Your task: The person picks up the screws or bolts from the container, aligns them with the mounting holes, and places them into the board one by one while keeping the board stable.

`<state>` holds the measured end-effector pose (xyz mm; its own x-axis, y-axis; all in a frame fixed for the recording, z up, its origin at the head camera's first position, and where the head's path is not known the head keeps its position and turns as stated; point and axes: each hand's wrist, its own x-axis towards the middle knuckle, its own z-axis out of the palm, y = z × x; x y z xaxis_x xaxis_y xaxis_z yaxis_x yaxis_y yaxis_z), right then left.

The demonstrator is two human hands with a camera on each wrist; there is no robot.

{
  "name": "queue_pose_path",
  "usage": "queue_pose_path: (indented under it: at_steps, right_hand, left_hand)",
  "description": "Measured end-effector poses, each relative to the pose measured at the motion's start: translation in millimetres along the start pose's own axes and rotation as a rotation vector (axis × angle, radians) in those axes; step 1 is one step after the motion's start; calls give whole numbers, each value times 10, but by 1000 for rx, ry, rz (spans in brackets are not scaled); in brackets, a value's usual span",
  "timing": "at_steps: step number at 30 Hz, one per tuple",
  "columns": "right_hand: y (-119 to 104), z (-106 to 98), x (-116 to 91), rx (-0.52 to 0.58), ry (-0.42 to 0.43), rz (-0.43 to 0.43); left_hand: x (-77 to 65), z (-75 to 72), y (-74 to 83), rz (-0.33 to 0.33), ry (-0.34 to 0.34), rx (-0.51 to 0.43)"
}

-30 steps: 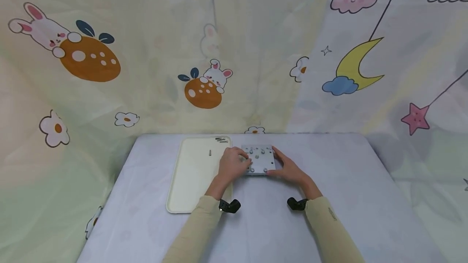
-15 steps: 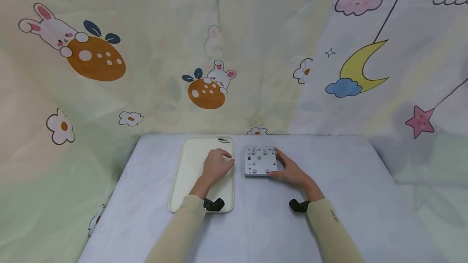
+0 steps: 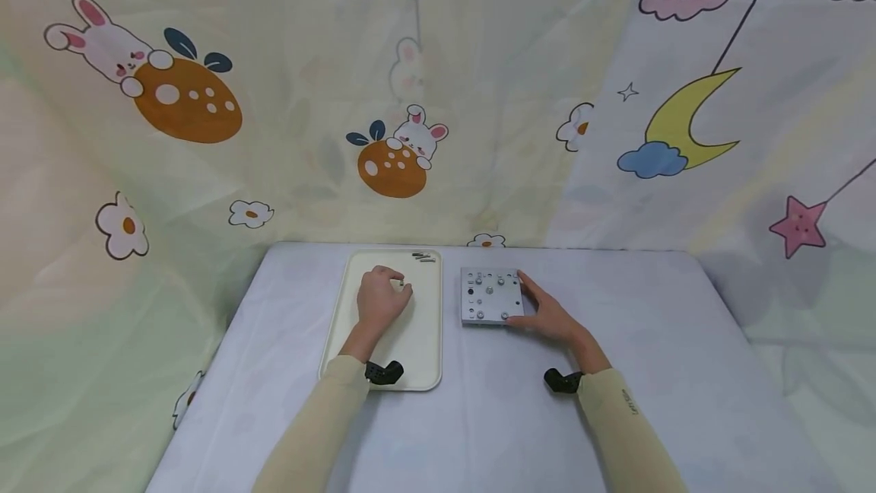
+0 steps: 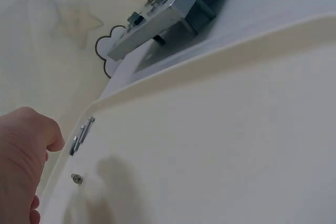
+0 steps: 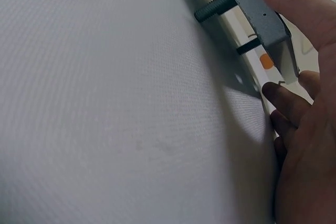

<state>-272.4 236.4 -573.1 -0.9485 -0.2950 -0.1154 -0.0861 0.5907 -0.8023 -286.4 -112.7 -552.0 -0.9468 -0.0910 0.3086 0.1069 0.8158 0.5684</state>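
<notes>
1. The small silver screw lies loose on the floor of the cream plastic tray. In the left wrist view it sits at the lower left of the frame, just right of and below my fingertips. It looks to lie head towards the camera, so I cannot tell which way its long axis runs.

2. My left hand is over the upper middle of the tray in the head view, fingers curled downward. I cannot tell whether they already pinch anything; the left wrist view shows a gap between my fingertip and the screw.

3. This hand is much the nearer to the screw. My right hand is well apart from it, across the tray's right rim.

4. Two longer silver bolts lie side by side just above the screw in the left wrist view, in the tray's upper right corner in the head view, their long axes roughly along the far rim.

5. The grey square metal plate with holes and fitted screws sits on the bench just right of the tray. My right hand holds its right edge, fingers along the side and thumb at the near corner. The right wrist view shows threaded bolt ends standing below the plate.
</notes>
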Motion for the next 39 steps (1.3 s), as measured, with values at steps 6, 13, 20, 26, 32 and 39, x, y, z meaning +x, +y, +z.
queue_pose_path:
  at_steps: [6,13,20,26,32,39]
  right_hand:
    - [-7,-22,-7,15,4,3]
    - [23,-37,-29,13,19,12]
    - [23,-15,-48,28,16,-1]
    - [19,-1,-84,11,30,9]
    - [32,6,-127,38,20,11]
    - [17,8,-82,55,14,-4]
  left_hand:
    - [16,31,-16,-28,63,24]
    - [10,81,-12,-30,111,64]
    - [-19,127,-25,-140,59,57]
    - [-26,228,-82,-155,37,77]
    - [-80,299,-75,-181,96,48]
    - [-70,326,-113,-212,142,30]
